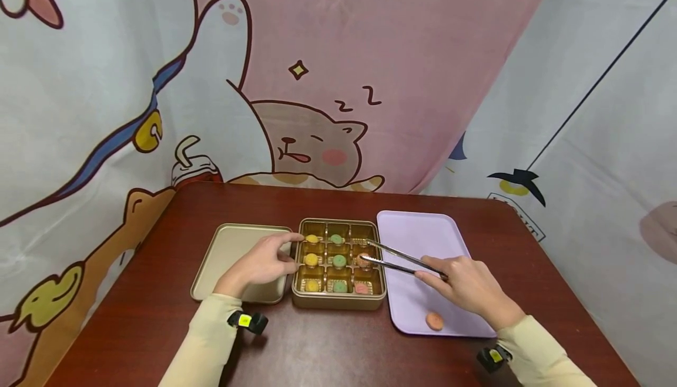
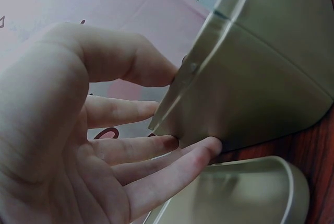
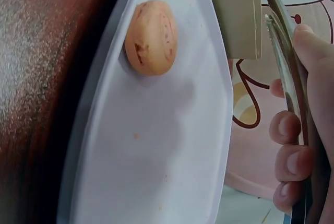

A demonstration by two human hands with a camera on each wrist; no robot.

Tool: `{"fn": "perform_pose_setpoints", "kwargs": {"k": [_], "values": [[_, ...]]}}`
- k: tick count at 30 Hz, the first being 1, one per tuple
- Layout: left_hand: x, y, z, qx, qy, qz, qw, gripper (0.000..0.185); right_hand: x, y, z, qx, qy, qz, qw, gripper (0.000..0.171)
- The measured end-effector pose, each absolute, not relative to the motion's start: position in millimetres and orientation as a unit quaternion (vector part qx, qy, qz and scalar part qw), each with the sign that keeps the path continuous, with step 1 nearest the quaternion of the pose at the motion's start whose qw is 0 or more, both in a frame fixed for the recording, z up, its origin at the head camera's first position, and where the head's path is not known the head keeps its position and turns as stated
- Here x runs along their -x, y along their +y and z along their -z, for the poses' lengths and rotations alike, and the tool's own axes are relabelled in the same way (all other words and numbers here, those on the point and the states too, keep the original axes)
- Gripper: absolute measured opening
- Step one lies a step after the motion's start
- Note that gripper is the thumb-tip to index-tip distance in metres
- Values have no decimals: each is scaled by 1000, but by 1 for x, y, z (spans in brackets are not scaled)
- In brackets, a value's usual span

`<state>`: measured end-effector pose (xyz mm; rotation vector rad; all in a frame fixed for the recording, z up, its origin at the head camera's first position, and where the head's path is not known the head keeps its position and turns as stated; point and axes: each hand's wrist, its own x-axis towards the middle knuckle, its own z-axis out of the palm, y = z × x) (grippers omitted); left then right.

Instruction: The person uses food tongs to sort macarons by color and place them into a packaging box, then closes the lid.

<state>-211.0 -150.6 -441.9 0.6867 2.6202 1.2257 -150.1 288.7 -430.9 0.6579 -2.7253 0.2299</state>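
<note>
A gold tin box (image 1: 338, 302) with a divided insert sits mid-table. Yellow macarons (image 1: 311, 259) fill its left column, green macarons (image 1: 339, 261) the middle one. On the right, an orange macaron (image 1: 365, 262) lies in the middle compartment and a pink macaron (image 1: 362, 288) in the near one. My left hand (image 1: 267, 259) rests its extended fingertips against the box's left wall and rim. With my right hand (image 1: 465, 284) I grip metal tongs (image 1: 404, 262), their arms spread and their tips over the right column, one overlapping the orange macaron.
A lilac tray (image 1: 418, 234) stands right of the box, with another orange macaron (image 3: 152, 37) near its front edge. Left of the box lies a gold lid (image 1: 222, 258), partly under my left hand in the head view. A printed cloth (image 1: 423, 52) hangs behind the table.
</note>
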Motion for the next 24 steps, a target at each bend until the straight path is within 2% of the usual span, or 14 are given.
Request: {"fn": "perform_pose_setpoints", "kwargs": {"k": [2, 10, 17, 24], "values": [[211, -150, 442, -229, 878, -412, 86, 64, 149, 289, 430, -228, -957, -79, 163, 25], [210, -150, 441, -224, 879, -411, 89, 64, 143, 297, 428, -211, -961, -79, 158, 22], [211, -149, 442, -224, 880, -410, 91, 64, 130, 312, 429, -187, -969, -76, 145, 35], [213, -151, 444, -236, 877, -410, 79, 64, 114, 334, 428, -170, -973, -76, 139, 34]]}}
